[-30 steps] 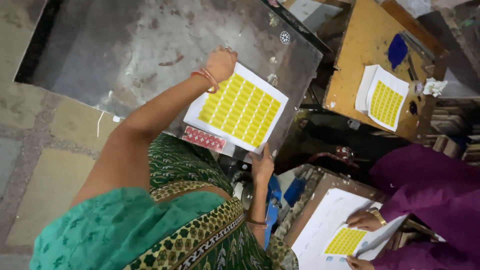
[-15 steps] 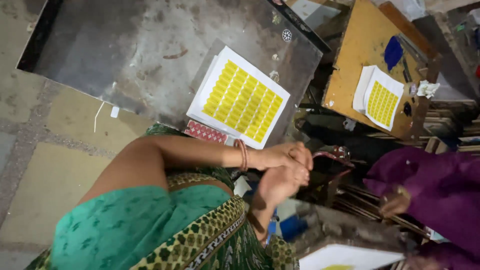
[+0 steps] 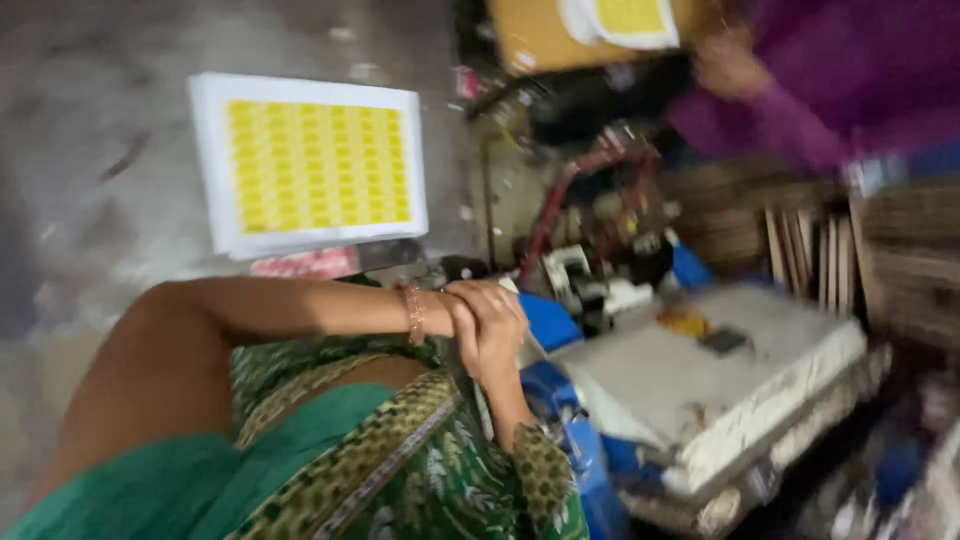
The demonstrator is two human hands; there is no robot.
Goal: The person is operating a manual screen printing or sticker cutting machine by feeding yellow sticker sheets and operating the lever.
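Your two hands meet just left of the frame's centre, pressed together one over the other. Your left hand (image 3: 470, 310), at the end of the bare arm that runs in from the lower left with a bangle (image 3: 413, 313) on its wrist, lies with curled fingers across the back of your right hand (image 3: 497, 345); the right forearm comes up from the bottom of the frame out of a patterned green sleeve. The picture is blurred, so you cannot tell whether anything is pinched between the hands. Just right of them sits a blue object (image 3: 548, 320), very close to the knuckles. In the upper left, well apart from your hands, a white sheet printed with rows of yellow labels (image 3: 310, 160) lies flat on a grey metal surface (image 3: 90, 200), with a strip of pink labels (image 3: 300, 263) just below its lower edge. At the right, a pale machine bed (image 3: 720, 380) stretches toward the lower right. At the top, another person's hand (image 3: 728, 65), in a purple sleeve, rests by a second yellow sheet (image 3: 628, 18) on a wooden board (image 3: 530, 35).
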